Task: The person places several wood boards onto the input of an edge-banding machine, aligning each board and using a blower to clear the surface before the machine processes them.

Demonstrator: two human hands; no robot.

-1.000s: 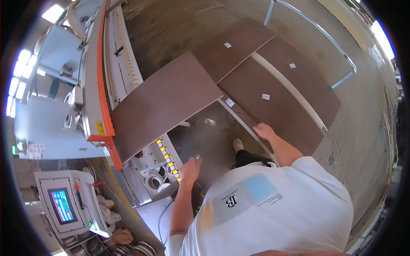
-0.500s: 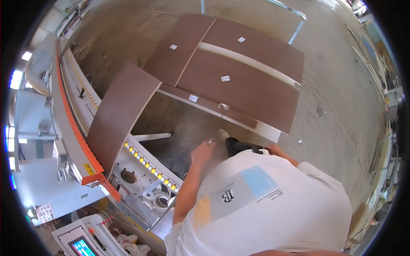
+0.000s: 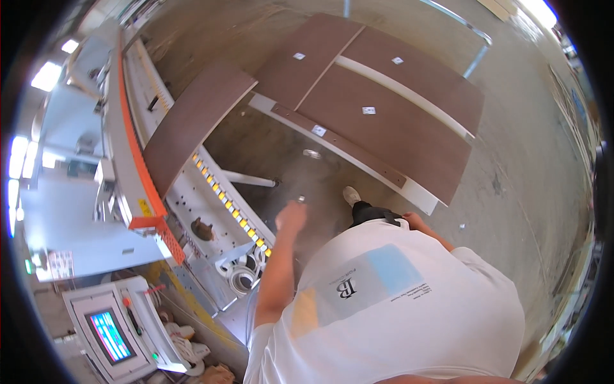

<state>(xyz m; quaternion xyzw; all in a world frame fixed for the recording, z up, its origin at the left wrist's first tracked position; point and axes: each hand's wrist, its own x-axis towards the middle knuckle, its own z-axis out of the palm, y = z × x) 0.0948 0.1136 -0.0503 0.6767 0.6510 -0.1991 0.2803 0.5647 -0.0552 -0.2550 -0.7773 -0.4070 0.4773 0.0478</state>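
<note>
My left hand (image 3: 292, 216) is held out over the floor beside the machine, fingers curled closed. A small shiny piece shows at its fingertips, too small to name. My right hand (image 3: 416, 222) is down by my waist, its fingers mostly hidden by my shirt. Ahead on the left, a brown panel (image 3: 198, 118) lies on the bed of a long machine (image 3: 214, 201) with a row of yellow rollers, apart from both hands. Several more brown panels (image 3: 377, 115) lie flat ahead of me, with small white labels on them.
An orange guard (image 3: 146, 221) runs along the machine. At the lower left stands a control box with a lit screen (image 3: 110, 336). Rolls of white banding (image 3: 242, 279) sit under the machine's edge. A metal rail (image 3: 476, 61) stands beyond the panels. A pale blurred shape (image 3: 311, 153) hangs before them.
The brown panel on the machine has slid farther away along the bed. My view has turned a little left. My left hand stays closed out in front of me.
</note>
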